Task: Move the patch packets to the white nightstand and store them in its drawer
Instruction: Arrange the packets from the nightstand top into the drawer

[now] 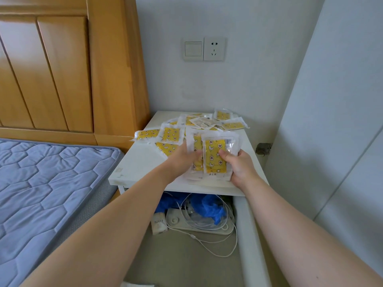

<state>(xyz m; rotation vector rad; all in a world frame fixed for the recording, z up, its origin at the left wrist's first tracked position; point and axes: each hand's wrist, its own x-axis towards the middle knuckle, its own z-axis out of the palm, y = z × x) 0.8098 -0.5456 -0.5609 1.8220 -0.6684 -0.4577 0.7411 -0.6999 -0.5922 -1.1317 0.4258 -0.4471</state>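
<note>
Several yellow-patterned patch packets in clear wrappers (208,123) lie scattered over the back of the white nightstand top (141,162). Both hands hold a small stack of these packets (213,156) upright just above the top's front edge. My right hand (240,166) grips the stack from the right, thumb on the front packet. On the stack's left side, my left hand (181,160) holds it with fingers curled round its edge. Below the top, the drawer (246,224) stands pulled out.
The open drawer holds a white power strip (199,224), tangled white cables, a blue plastic bag (207,206) and a small white box. A bed with a blue quilted mattress (47,187) and wooden headboard stands to the left. Walls close in behind and to the right.
</note>
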